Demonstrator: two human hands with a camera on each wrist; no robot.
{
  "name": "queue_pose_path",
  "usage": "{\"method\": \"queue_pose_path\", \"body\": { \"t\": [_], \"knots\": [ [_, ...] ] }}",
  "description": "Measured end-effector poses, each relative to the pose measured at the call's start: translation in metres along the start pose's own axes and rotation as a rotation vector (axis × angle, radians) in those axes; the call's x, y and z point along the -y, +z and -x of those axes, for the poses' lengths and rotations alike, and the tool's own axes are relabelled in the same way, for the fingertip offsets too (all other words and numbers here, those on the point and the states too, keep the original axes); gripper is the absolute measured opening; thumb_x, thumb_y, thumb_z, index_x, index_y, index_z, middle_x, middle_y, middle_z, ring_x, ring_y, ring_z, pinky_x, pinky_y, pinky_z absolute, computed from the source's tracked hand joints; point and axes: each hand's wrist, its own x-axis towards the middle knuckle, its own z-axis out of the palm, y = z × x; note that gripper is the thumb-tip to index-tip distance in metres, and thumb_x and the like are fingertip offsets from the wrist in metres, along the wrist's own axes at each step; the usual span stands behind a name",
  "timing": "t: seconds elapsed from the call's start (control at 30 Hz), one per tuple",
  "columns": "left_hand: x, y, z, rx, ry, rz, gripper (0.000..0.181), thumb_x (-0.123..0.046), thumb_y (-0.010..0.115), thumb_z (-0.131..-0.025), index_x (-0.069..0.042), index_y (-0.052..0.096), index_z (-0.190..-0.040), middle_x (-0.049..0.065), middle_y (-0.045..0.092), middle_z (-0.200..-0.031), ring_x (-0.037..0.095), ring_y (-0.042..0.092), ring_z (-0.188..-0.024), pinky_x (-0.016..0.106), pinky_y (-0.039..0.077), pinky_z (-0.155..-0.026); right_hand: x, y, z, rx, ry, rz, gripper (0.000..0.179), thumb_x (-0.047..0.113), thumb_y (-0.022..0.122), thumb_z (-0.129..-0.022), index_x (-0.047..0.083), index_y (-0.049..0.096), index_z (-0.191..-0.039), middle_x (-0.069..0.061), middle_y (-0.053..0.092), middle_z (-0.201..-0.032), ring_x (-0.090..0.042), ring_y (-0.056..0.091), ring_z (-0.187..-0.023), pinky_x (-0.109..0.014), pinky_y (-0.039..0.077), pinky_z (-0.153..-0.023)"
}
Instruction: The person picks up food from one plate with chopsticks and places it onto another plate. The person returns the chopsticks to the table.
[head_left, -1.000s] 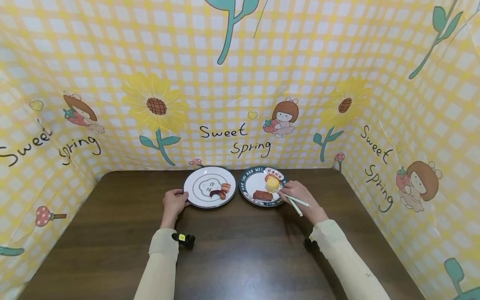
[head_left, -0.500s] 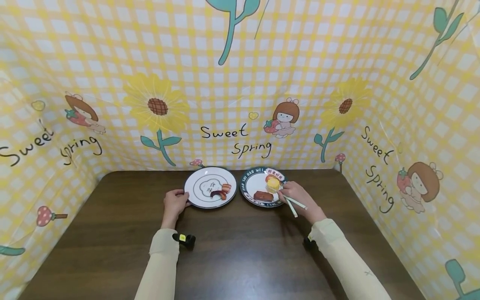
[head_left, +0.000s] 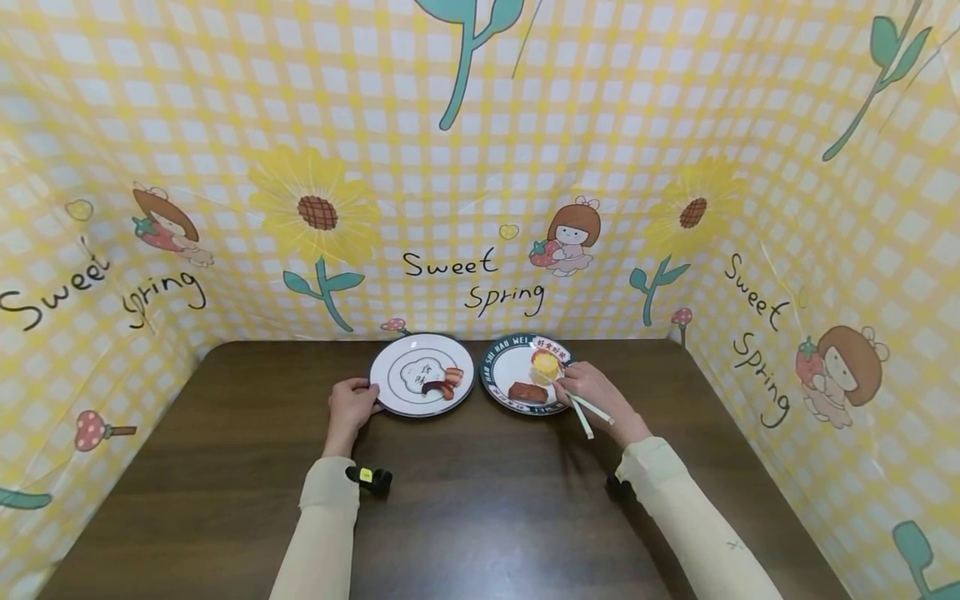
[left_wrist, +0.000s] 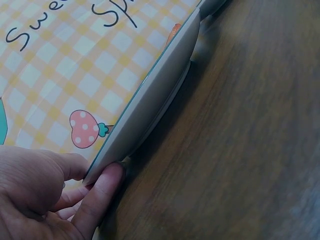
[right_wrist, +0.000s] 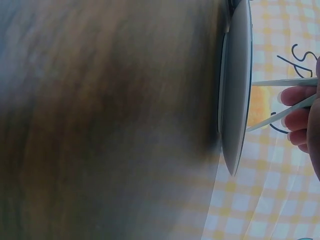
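Note:
My left hand (head_left: 351, 407) pinches the left rim of a white plate (head_left: 392, 373), thumb above and a finger beneath, as the left wrist view shows. Bacon-like strips (head_left: 451, 379) lie on that plate's right side. My right hand (head_left: 594, 392) holds pale chopsticks (head_left: 597, 409) over the right edge of a second plate (head_left: 504, 365) with a dark green lettered rim. Their tips reach a round yellow food piece (head_left: 545, 365), resembling an egg tart. The right wrist view has the sticks spread either side of the yellow piece (right_wrist: 258, 106); contact is hard to tell.
A reddish-brown block of food (head_left: 528, 392) lies at the near side of the right plate. Both plates stand close together at the far edge of the brown wooden table (head_left: 465, 508). A yellow checked cloth (head_left: 450, 183) encloses the back and sides.
The chopsticks' rear ends have swung slightly left and toward me. My right hand has barely shifted. My left hand keeps its hold, and the plates stay in place.

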Motion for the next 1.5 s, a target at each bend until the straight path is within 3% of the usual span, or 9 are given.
{"method": "queue_pose_path", "body": {
  "t": [0.57, 1.17, 1.5],
  "knots": [
    [0.000, -0.002, 0.004, 0.007, 0.010, 0.001, 0.045, -0.013, 0.059, -0.100, 0.012, 0.053, -0.136, 0.032, 0.065, -0.122, 0.006, 0.066, -0.071, 0.017, 0.059, -0.063, 0.003, -0.001, -0.007, -0.064, -0.039, -0.026, 0.020, 0.006, 0.059, -0.093, 0.010, 0.068, -0.076, 0.002, 0.061, -0.073, -0.017, 0.053, -0.073, -0.033, 0.050, -0.073],
    [0.002, -0.002, 0.003, -0.003, -0.001, 0.002, 0.043, -0.013, 0.060, -0.100, 0.012, 0.056, -0.135, 0.031, 0.066, -0.120, 0.008, 0.067, -0.070, 0.019, 0.060, -0.062, 0.017, -0.008, -0.019, -0.116, -0.038, -0.054, 0.025, 0.003, 0.062, -0.091, 0.012, 0.062, -0.068, 0.002, 0.057, -0.070, -0.018, 0.052, -0.072, -0.031, 0.047, -0.071],
    [0.002, -0.002, -0.002, 0.010, 0.000, 0.010, 0.045, -0.013, 0.060, -0.099, 0.013, 0.054, -0.136, 0.032, 0.066, -0.122, 0.010, 0.068, -0.073, 0.020, 0.061, -0.063, 0.028, -0.013, -0.028, -0.080, -0.007, -0.123, 0.015, 0.000, 0.067, -0.089, 0.006, 0.070, -0.076, -0.006, 0.069, -0.084, -0.021, 0.059, -0.079, -0.038, 0.053, -0.076]
  ]
}}
